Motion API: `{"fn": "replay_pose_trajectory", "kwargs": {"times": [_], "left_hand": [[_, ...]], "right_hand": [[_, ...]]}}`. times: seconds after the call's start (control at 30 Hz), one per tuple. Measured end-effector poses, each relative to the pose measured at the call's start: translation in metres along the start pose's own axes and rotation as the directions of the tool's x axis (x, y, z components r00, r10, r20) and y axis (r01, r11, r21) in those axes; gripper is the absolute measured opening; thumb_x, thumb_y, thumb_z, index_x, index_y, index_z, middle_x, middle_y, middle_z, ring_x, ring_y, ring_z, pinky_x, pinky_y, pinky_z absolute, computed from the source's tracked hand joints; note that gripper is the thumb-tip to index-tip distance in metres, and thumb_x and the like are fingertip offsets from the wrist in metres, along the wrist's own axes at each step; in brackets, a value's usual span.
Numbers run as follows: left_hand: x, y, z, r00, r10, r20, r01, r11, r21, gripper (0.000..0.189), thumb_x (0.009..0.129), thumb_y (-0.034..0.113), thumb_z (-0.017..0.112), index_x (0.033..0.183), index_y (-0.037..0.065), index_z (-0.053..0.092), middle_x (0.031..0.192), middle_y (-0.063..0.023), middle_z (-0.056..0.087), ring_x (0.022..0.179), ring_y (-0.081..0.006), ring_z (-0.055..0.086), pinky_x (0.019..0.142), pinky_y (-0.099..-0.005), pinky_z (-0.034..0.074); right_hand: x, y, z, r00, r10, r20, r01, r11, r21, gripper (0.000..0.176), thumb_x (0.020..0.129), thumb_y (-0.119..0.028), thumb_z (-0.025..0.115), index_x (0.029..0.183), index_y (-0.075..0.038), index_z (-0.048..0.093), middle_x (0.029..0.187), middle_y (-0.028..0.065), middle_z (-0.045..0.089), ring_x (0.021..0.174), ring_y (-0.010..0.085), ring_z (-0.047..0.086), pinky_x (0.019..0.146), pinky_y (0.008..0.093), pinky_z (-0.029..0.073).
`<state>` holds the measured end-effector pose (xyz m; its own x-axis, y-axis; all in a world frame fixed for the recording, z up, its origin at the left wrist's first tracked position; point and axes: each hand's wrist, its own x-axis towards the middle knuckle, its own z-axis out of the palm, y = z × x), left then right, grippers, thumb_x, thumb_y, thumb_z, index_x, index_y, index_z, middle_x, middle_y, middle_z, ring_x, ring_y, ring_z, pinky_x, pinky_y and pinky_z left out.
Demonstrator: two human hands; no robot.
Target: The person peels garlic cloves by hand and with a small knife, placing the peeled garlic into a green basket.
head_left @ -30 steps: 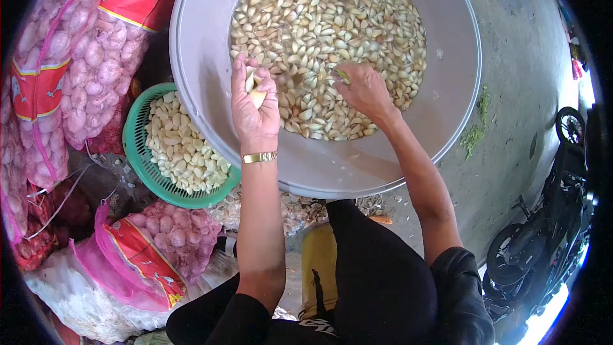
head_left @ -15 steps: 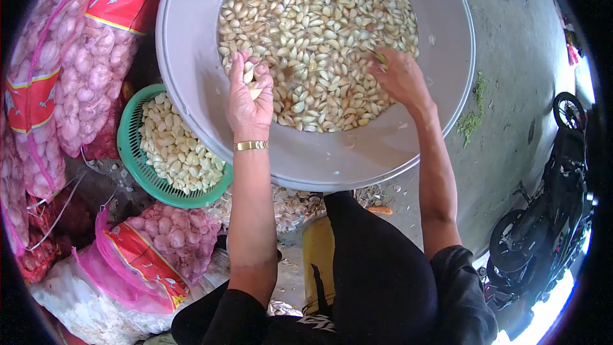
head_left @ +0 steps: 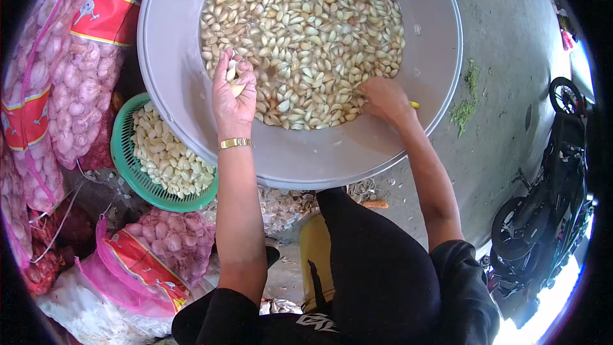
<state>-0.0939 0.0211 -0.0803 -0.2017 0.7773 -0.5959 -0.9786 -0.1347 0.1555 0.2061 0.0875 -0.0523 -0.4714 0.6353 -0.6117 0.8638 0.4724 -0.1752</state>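
Observation:
A wide grey basin (head_left: pixel 300 163) holds many garlic cloves (head_left: pixel 306 45) in water. Over its left part, my left hand (head_left: pixel 235 99) is palm up, fingers curled round a few pale garlic cloves (head_left: pixel 237 89). At the right edge of the floating cloves, my right hand (head_left: pixel 388 99) has its fingertips down among them. From the back of that hand sticks the yellow handle end of a small knife (head_left: pixel 414 105); its blade is hidden. To the left of the basin, a green basket (head_left: pixel 121 147) is filled with peeled garlic cloves (head_left: pixel 169 153).
Net sacks of garlic bulbs (head_left: pixel 83 89) stand at left, and another pink net sack (head_left: pixel 166 236) lies below the basket. Garlic skins (head_left: pixel 281 207) litter the floor under the basin. Green scraps (head_left: pixel 469 99) lie at right, near a parked motorbike (head_left: pixel 543 191).
My right hand has moved down and toward the basin's near side, and the yellow knife handle now shows behind it. My left hand keeps its cloves. The whole view has shifted slightly.

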Motion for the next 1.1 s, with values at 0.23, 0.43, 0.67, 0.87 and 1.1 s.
{"fn": "replay_pose_trajectory", "kwargs": {"times": [0.23, 0.43, 0.67, 0.87, 1.1], "left_hand": [[-0.001, 0.000, 0.002, 1.000, 0.008, -0.015, -0.008, 1.000, -0.002, 0.017, 0.094, 0.014, 0.059, 0.105, 0.000, 0.059, 0.086, -0.0094, 0.053, 0.075, -0.0177, 0.053, 0.050, -0.0199, 0.043], [0.000, 0.000, 0.001, 0.999, 0.012, -0.038, -0.011, 1.000, 0.011, 0.017, 0.094, 0.014, 0.061, 0.105, 0.001, 0.059, 0.086, -0.0089, 0.054, 0.075, -0.0178, 0.054, 0.050, -0.0195, 0.043], [0.000, 0.000, -0.001, 0.999, 0.002, -0.036, -0.003, 1.000, -0.001, 0.019, 0.094, 0.014, 0.060, 0.107, 0.001, 0.059, 0.088, -0.0093, 0.054, 0.076, -0.0181, 0.054, 0.051, -0.0197, 0.045], [-0.004, -0.005, 0.009, 0.998, 0.004, -0.069, 0.000, 0.998, 0.062, 0.022, 0.092, 0.014, 0.064, 0.109, 0.002, 0.057, 0.087, -0.0071, 0.054, 0.074, -0.0161, 0.054, 0.050, -0.0192, 0.044], [-0.005, -0.012, 0.011, 0.993, -0.079, -0.084, 0.091, 0.984, 0.152, 0.028, 0.088, 0.017, 0.069, 0.110, 0.004, 0.057, 0.087, -0.0044, 0.054, 0.073, -0.0134, 0.054, 0.050, -0.0185, 0.041]], "right_hand": [[0.009, 0.002, 0.021, 0.988, 0.037, 0.147, -0.023, 0.995, -0.094, 0.019, 0.073, -0.011, 0.066, 0.091, -0.006, 0.070, 0.093, 0.0168, 0.068, 0.092, 0.0336, 0.067, 0.080, 0.0425, 0.054], [-0.008, -0.005, 0.013, 0.992, 0.008, 0.126, 0.008, 0.992, -0.127, 0.017, 0.076, -0.009, 0.063, 0.090, -0.006, 0.070, 0.093, 0.0155, 0.069, 0.093, 0.0318, 0.067, 0.081, 0.0414, 0.054], [-0.009, -0.004, -0.026, 0.998, 0.022, 0.051, -0.032, 0.979, 0.203, 0.019, 0.081, -0.017, 0.063, 0.095, -0.004, 0.066, 0.092, 0.0182, 0.067, 0.091, 0.0369, 0.064, 0.080, 0.0447, 0.052], [0.007, -0.005, -0.020, 0.999, -0.014, -0.031, 0.029, 0.822, 0.569, 0.027, 0.085, -0.026, 0.065, 0.097, -0.002, 0.063, 0.087, 0.0191, 0.066, 0.084, 0.0365, 0.064, 0.074, 0.0452, 0.049], [0.013, -0.016, -0.024, 0.997, 0.079, -0.026, -0.036, 0.690, 0.723, 0.029, 0.085, -0.027, 0.067, 0.098, -0.002, 0.064, 0.083, 0.0176, 0.066, 0.079, 0.0338, 0.065, 0.071, 0.0410, 0.049]]}}
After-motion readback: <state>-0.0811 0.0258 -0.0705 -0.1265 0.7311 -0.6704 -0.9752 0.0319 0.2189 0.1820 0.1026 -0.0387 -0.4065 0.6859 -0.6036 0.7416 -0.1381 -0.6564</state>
